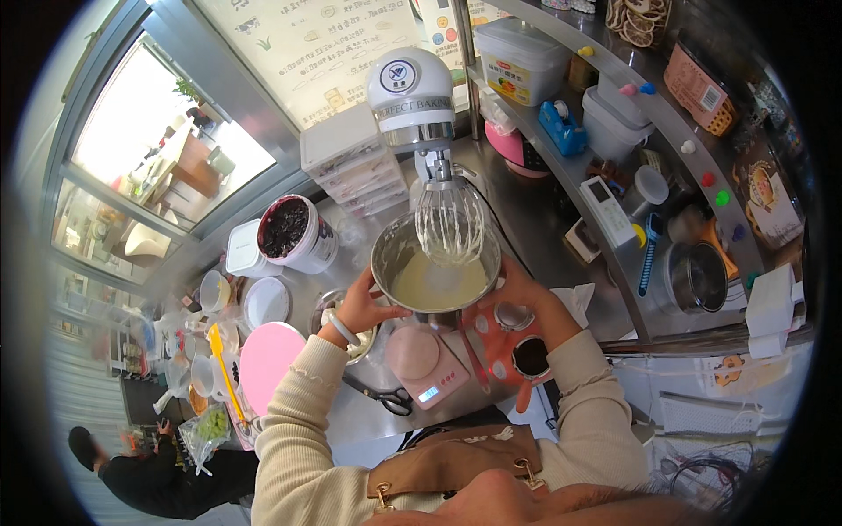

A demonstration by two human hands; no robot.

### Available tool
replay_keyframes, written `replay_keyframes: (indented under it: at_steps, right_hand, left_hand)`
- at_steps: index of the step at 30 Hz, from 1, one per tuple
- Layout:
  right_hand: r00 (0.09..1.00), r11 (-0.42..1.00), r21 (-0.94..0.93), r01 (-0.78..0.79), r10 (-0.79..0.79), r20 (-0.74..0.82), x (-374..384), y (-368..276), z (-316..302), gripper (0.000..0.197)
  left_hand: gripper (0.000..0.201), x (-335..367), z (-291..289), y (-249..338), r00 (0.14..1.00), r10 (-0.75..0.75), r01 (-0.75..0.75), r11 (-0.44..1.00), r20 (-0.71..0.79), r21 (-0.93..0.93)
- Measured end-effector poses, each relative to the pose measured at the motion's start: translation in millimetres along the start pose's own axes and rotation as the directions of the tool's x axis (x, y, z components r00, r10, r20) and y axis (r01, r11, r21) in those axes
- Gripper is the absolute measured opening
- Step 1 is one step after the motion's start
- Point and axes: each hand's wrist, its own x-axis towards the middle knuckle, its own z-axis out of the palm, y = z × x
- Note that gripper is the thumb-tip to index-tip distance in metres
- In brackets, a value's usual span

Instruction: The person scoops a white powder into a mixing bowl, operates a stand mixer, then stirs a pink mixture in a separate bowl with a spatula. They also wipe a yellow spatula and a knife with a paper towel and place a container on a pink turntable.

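Both hands are closed on a steel mixing bowl [381, 263], my left hand [361, 309] at its left side and my right hand [524, 296] at its right. Pale yellow, creamy batter [421, 287] lies in the bowl. Directly above hangs a wire whisk [449, 215] coated with white cream, its lower end within the bowl's mouth. The whisk is fixed to a white stand mixer [410, 96]. My right fingers are partly hidden by the bowl. Just below it, a pink kitchen scale [430, 368] lies on the steel counter [360, 403].
A tub of dark jam [300, 237], small plastic drawers [351, 162] and a pink round board [272, 368] stand on the left. Black scissors [386, 396] lie near the scale. A curved shelf [605, 245] with containers borders the right. Another person [167, 478] is at lower left.
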Motion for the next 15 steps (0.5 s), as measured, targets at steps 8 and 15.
replay_keyframes:
  at_steps: [8,15]
  right_hand:
    - [0.985,0.961,-0.252,0.114,-0.142,-0.098,34,-1,-28,0.132]
    - [0.978,0.931,-0.346,0.117,-0.168,-0.122,44,-1,-30,0.138]
  left_hand:
    - [0.109,44,11,-44,0.989,0.133,-0.139,0.986,-0.058,-0.096]
    - [0.106,64,1,-75,0.986,0.167,-0.161,0.954,0.001,-0.255]
